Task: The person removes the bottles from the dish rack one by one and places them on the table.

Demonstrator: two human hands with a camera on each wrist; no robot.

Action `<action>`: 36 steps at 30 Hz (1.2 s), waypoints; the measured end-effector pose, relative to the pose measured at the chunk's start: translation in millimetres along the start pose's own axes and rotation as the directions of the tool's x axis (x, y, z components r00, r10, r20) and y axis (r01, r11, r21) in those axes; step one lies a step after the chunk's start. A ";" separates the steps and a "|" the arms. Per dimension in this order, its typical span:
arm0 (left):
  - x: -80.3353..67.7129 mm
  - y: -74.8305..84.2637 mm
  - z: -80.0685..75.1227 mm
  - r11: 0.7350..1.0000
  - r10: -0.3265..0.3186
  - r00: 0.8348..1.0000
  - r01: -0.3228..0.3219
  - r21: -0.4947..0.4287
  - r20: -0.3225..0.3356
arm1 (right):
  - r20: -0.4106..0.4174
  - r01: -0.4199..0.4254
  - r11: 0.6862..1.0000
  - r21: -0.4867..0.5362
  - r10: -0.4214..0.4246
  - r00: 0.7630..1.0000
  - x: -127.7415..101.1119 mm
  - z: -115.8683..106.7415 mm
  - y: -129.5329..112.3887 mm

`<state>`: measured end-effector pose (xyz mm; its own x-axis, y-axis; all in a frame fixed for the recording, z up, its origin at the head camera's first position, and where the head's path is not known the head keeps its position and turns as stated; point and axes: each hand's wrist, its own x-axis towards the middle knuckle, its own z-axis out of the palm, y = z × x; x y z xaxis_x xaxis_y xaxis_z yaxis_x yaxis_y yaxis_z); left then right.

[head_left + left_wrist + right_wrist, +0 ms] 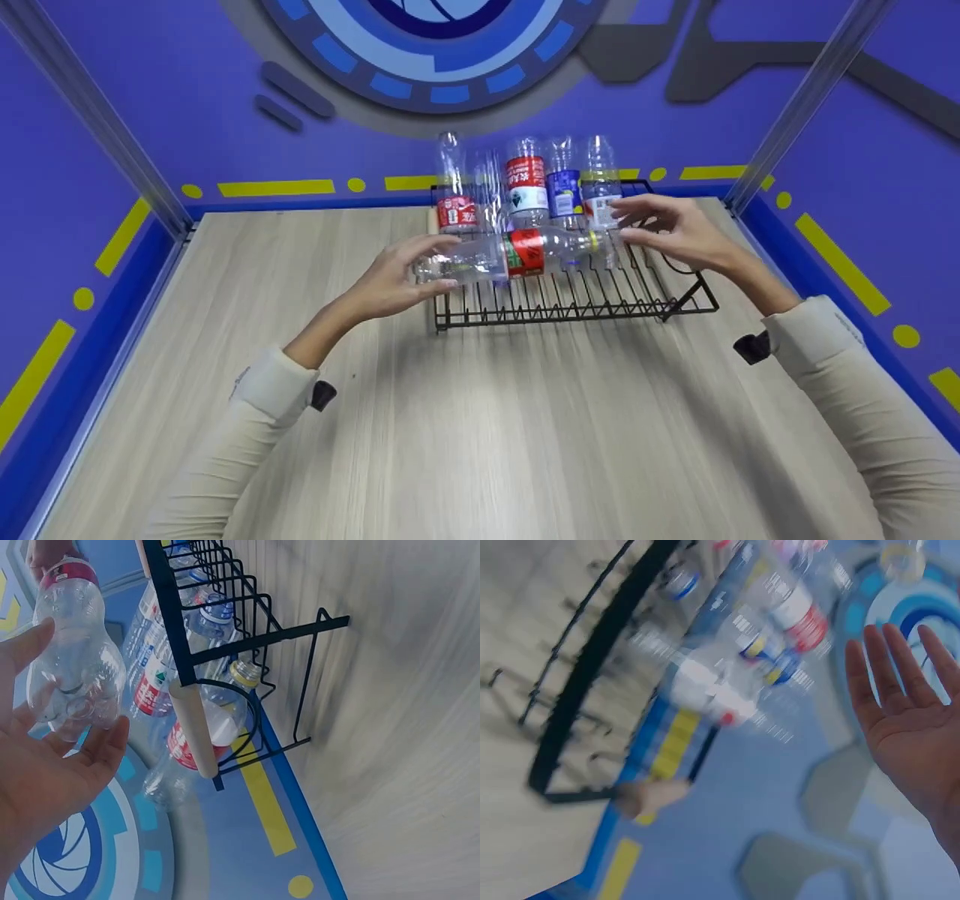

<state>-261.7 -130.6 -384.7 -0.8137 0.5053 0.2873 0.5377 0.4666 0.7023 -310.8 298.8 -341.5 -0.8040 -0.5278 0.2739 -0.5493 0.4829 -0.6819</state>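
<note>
A clear plastic bottle point(525, 253) with a red label lies sideways over the black wire rack point(675, 304). My left hand point(439, 262) grips its base between thumb and fingers. The left wrist view shows that base point(71, 660) against my fingers point(105, 754). My right hand point(626, 225) hovers at the bottle's neck end, fingers loosely spread. In the right wrist view this hand point(911, 712) is flat and holds nothing. Several bottles point(525, 187) stand neck-down in the rack's back row.
The rack point(262, 641) sits at the far middle of a wooden table point(480, 420), against a blue wall with yellow markings. A wooden handle point(196, 731) is on the rack's end. The right wrist view of the rack point(577, 690) is blurred.
</note>
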 end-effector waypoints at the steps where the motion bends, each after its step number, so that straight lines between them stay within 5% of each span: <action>1: -0.8 -2.3 -0.8 1.000 0.003 1.000 -0.003 -0.003 -0.017 | -0.012 -0.024 1.000 -0.013 0.024 1.000 -2.3 -4.6 6.3; 8: -5.0 -16.4 -7.9 0.999 -0.014 0.985 0.007 -0.042 -0.172 | -0.080 -0.242 0.970 -0.018 0.240 0.967 -18.1 -32.1 52.1; 16: -8.4 -27.8 -16.3 0.987 -0.111 0.933 0.062 -0.149 -0.343 | -0.124 -0.377 0.926 -0.007 0.373 0.919 -34.0 -50.7 97.0; 25: -12.1 -41.9 -21.9 0.923 -0.272 0.874 0.119 -0.366 -0.403 | -0.026 -0.471 0.880 0.053 0.473 0.881 -47.0 -57.3 117.0; 36: -12.0 -58.9 -20.4 0.859 -0.390 0.818 0.159 -0.487 -0.422 | 0.089 -0.470 0.859 0.203 0.462 0.882 -51.8 -52.3 123.9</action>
<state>-288.1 -179.0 -416.2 -0.9689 -0.0749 0.2360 0.2254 0.1278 0.9659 -349.1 422.6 -404.7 -0.9430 -0.3049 -0.1338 -0.0475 0.5208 -0.8524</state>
